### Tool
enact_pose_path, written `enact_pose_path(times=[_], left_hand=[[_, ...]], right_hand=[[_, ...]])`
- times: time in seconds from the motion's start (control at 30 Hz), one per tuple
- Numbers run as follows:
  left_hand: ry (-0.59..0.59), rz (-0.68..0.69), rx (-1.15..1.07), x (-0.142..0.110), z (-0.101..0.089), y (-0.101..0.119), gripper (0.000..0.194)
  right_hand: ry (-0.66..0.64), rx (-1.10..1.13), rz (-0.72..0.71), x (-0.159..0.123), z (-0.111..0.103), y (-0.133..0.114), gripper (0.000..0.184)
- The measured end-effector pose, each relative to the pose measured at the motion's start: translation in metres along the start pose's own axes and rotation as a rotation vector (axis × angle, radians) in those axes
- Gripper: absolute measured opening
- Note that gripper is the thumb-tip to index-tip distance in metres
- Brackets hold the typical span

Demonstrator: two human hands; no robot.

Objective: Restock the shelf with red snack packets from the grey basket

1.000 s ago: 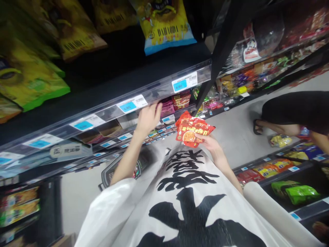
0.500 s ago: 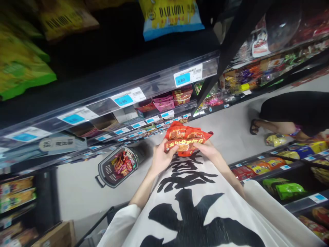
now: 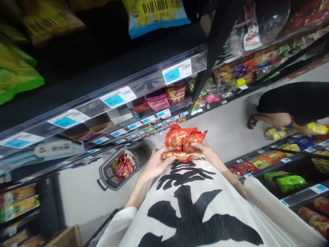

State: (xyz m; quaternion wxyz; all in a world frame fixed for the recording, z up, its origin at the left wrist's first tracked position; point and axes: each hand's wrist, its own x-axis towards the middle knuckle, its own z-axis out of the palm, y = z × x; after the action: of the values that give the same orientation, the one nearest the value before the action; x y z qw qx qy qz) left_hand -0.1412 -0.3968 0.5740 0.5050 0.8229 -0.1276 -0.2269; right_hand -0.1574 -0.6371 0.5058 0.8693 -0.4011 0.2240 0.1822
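In front of my chest I hold a bunch of red snack packets with both hands. My left hand grips their lower left edge, fingers curled under a flat packet. My right hand pinches them from the right side. Below my hands is my white shirt with large black characters. A dark shopping basket with red and yellow packets in it stands on the grey floor to the left of my hands.
A black shelf unit with blue price tags runs along the left, with yellow and green bags above. Another person in black crouches at the right by a low shelf of green and orange packets. A cardboard box sits bottom left.
My left hand came down from the shelf edge and joined my right hand on the red packets. The packets have been shuffled, one now lying flat along the bottom.
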Motion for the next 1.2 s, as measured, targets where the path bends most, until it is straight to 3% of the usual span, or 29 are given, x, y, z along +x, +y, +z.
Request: enact_pose_path(times=[0.2, 0.27, 0.33, 0.43, 0.53, 0.67, 0.77, 0.87, 0.97, 1.07, 1.13, 1.2], left_hand=[[-0.145, 0.076, 0.113, -0.008, 0.003, 0.017, 0.026], [-0.112, 0.13, 0.092, -0.01, 0.004, 0.021, 0.021], [0.021, 0.146, 0.039, -0.014, 0.005, 0.02, 0.021], [0.235, -0.054, -0.164, -0.018, 0.006, 0.006, 0.022], [0.291, -0.272, -0.393, -0.017, 0.003, -0.014, 0.035], [0.085, -0.29, -0.496, -0.014, -0.008, -0.028, 0.062], [-0.104, -0.266, -0.37, -0.012, -0.024, -0.028, 0.043], [-0.28, -0.212, -0.103, -0.008, -0.043, -0.018, 0.028], [-0.357, -0.052, 0.2, 0.005, -0.057, 0.004, 0.025], [-0.553, 0.203, 0.264, 0.022, -0.054, 0.034, 0.039], [-0.714, 0.342, 0.267, 0.032, -0.042, 0.052, 0.036], [-0.768, 0.403, 0.374, 0.04, -0.025, 0.067, 0.031]], right_hand=[[-0.032, -0.013, -0.006, 0.004, -0.01, -0.003, 0.042], [-0.005, 0.019, -0.017, 0.006, -0.014, 0.003, 0.037], [0.052, 0.071, -0.012, 0.009, -0.019, 0.011, 0.035], [0.18, 0.164, -0.064, 0.016, -0.031, 0.019, 0.037], [0.314, 0.202, -0.157, 0.023, -0.049, 0.021, 0.037], [0.391, 0.203, -0.172, 0.025, -0.074, 0.014, 0.035], [0.389, 0.155, -0.201, 0.025, -0.084, 0.008, 0.036], [0.38, 0.074, -0.247, 0.026, -0.087, 0.003, 0.034], [0.362, 0.013, -0.262, 0.028, -0.085, -0.001, 0.032], [0.351, 0.034, -0.256, 0.029, -0.082, -0.003, 0.033], [0.348, 0.075, -0.247, 0.03, -0.082, -0.003, 0.034], [0.356, 0.117, -0.24, 0.029, -0.082, -0.003, 0.036]])
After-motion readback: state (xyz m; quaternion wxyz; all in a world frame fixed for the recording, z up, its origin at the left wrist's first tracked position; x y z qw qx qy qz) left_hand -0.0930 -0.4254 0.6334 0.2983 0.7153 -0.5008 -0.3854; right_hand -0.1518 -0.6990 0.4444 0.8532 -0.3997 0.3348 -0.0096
